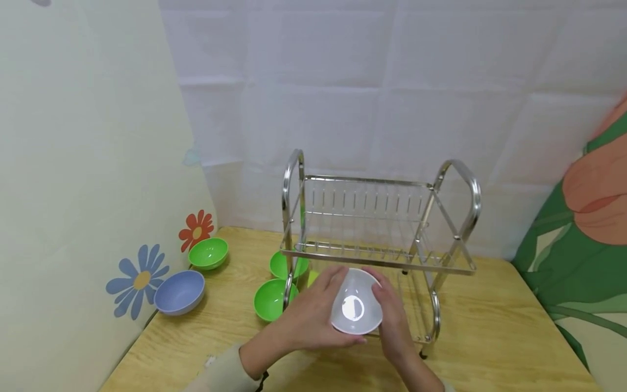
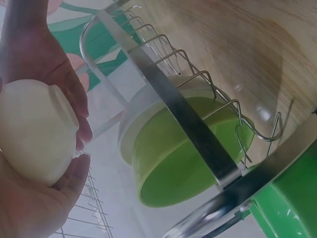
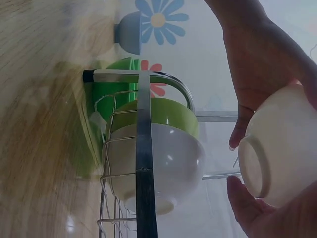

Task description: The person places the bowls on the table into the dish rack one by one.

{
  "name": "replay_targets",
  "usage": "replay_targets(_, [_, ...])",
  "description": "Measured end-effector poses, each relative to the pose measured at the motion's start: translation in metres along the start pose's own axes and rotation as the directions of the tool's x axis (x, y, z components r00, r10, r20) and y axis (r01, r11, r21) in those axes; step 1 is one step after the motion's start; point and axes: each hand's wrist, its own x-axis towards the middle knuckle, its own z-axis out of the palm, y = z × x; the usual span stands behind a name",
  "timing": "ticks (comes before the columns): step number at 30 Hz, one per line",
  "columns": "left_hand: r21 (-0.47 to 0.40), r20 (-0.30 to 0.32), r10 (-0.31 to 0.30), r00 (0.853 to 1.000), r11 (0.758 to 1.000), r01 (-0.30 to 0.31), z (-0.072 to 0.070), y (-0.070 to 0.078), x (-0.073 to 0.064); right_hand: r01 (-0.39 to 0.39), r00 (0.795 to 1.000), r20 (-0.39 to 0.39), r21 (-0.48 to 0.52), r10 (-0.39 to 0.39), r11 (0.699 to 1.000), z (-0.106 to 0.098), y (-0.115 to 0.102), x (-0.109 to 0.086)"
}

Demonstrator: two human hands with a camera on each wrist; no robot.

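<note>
A white bowl (image 1: 357, 305) is held between both hands in front of the dish rack (image 1: 362, 256), its inside facing up toward the head camera. My left hand (image 1: 313, 313) grips it from the left, thumb along the near rim. On the opposite side my right hand (image 1: 393, 318) holds the wall, fingers near the far rim. Both wrist views show the outside of this bowl (image 3: 290, 146) and its foot ring. On the rack's lower tier, a yellow-green bowl (image 2: 188, 158) and another white bowl (image 3: 166, 161) stand on edge side by side; the hands mostly hide them in the head view.
Left of the rack, two green bowls (image 1: 271, 300) sit close to its frame. Farther left are another green bowl (image 1: 209, 253) and a blue bowl (image 1: 179, 293), near the flower-printed wall (image 1: 98, 163). The rack's upper tier (image 1: 364, 218) has upright wire slots. Wooden tabletop (image 1: 490, 326) extends to the right.
</note>
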Motion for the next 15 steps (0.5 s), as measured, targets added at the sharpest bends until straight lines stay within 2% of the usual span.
replay_targets(4, [-0.005, 0.004, -0.002, 1.000, 1.000, 0.002, 0.0022, 0.0001, -0.0002, -0.022, 1.000, -0.022, -0.036, 0.021, 0.999, 0.0005, -0.0007, -0.0006])
replay_targets(9, [-0.016, 0.007, -0.007, 1.000, 1.000, 0.007, 0.0039, 0.0018, 0.0004, -0.045, 0.998, -0.048, -0.036, 0.044, 0.998, 0.0000, 0.0000, -0.0018])
replay_targets(15, [-0.023, 0.012, -0.007, 1.000, 1.000, 0.007, 0.0041, 0.0038, -0.0005, -0.029, 0.998, -0.064, -0.044, 0.026, 0.999, -0.0007, -0.0006, -0.0030])
